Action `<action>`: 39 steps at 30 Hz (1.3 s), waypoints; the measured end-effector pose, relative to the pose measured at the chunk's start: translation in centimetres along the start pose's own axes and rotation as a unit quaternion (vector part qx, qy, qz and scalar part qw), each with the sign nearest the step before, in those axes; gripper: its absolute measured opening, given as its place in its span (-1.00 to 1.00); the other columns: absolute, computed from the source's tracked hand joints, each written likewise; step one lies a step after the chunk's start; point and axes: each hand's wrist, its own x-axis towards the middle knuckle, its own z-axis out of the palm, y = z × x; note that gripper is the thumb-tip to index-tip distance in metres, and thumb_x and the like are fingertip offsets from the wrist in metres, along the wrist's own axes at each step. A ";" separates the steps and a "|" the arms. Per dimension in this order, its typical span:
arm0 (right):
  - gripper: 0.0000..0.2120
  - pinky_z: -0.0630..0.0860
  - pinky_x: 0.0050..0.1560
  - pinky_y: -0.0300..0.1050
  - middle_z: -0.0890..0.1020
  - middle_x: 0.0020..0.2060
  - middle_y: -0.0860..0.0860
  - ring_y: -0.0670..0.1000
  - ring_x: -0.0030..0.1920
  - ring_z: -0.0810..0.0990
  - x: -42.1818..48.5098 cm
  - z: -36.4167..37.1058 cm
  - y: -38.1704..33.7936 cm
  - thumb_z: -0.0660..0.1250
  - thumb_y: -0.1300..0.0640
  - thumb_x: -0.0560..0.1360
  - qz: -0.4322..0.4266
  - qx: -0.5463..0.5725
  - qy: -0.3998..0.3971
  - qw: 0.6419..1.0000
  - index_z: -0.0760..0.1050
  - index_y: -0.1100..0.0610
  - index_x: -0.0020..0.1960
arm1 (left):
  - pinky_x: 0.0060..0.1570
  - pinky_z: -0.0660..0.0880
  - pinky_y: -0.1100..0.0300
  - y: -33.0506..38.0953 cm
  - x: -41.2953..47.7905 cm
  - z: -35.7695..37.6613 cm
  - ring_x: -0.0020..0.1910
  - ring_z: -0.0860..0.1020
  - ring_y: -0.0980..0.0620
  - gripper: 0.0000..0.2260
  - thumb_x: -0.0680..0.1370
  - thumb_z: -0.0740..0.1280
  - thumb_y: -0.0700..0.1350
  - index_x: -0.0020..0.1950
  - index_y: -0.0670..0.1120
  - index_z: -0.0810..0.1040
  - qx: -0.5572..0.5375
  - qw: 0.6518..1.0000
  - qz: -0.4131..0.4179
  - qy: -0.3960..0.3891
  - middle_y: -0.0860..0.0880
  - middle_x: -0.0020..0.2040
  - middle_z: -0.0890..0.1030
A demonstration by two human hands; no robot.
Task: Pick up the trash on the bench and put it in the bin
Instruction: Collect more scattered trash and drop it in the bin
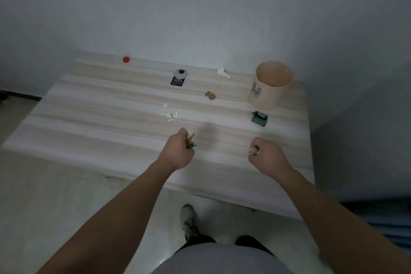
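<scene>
Both fists clenched on trash, over the bench's near edge.
Left hand [178,152] grips tan scraps [190,140]; right hand [268,154] grips a wrapper [253,151]. Pale striped bench [100,118], grey wall [200,6] behind: paper bits [170,112], red cap [126,59], bin [270,89] far right.

Counter [100,118]: pale wood-grain laminate, matt, smooth. Bin [266,98]: beige plastic, smooth, slight sheen. Scraps [171,113]: torn white paper, ragged. Cap [126,59]: red plastic. Brown bits [210,95]: cardboard-like, matt. Wrapper [253,151]: crinkled, printed. Tan strip [190,137]: paper or wood, unclear. Floor [55,207]: glossy pale tile.
</scene>
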 end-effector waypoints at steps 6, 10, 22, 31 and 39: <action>-0.93 0.40 -0.29 -0.11 0.56 -0.28 0.03 0.05 -0.26 0.50 -2.5 -4.7 3.2 0.34 0.21 0.39 -0.007 0.004 0.043 0.999 0.47 0.09 -0.16 | -0.43 0.32 0.16 6.4 -1.6 2.3 -0.32 0.45 0.03 -0.79 0.41 0.30 -0.28 -0.20 -0.06 0.28 0.008 0.999 0.035 -0.002 -0.02 -0.28 0.46; -0.93 0.32 -0.31 -0.12 0.54 -0.30 0.03 0.08 -0.26 0.49 -3.5 -7.4 4.8 0.35 0.21 0.38 -0.015 0.004 0.069 0.997 0.47 0.12 -0.17 | -0.44 0.31 0.15 9.8 -2.0 3.1 -0.33 0.44 -0.04 -0.82 0.40 0.29 -0.28 -0.17 -0.10 0.29 0.016 0.998 0.058 -0.002 -0.08 -0.27 0.47; -0.93 0.40 -0.24 -0.08 0.55 -0.22 0.04 0.08 -0.20 0.50 -2.2 -14.2 6.6 0.34 0.21 0.39 0.046 -0.003 0.142 0.989 0.48 0.12 -0.14 | -0.41 0.28 0.09 17.3 3.6 1.9 -0.33 0.42 -0.06 -0.85 0.41 0.29 -0.27 -0.13 -0.16 0.32 0.053 0.988 0.148 -0.009 -0.12 -0.27 0.45; -0.84 0.29 -0.37 -0.13 0.49 -0.38 0.00 0.08 -0.31 0.47 1.2 -18.7 7.1 0.38 0.11 0.38 0.115 -0.029 0.211 0.970 0.38 0.08 -0.25 | -0.42 0.22 0.21 22.7 11.8 0.1 -0.32 0.40 0.06 -0.78 0.44 0.32 -0.24 -0.15 -0.03 0.29 0.051 0.971 0.230 -0.041 0.06 -0.31 0.41; -0.74 0.38 -0.31 -0.07 0.46 -0.41 -0.02 0.04 -0.37 0.40 3.4 -20.1 8.6 0.23 -0.12 0.28 0.136 -0.029 0.234 0.962 0.36 0.08 -0.25 | -0.41 0.33 0.21 26.9 18.1 1.2 -0.28 0.50 0.03 -0.82 0.45 0.36 -0.19 -0.14 -0.03 0.36 0.060 0.962 0.257 -0.063 0.01 -0.26 0.52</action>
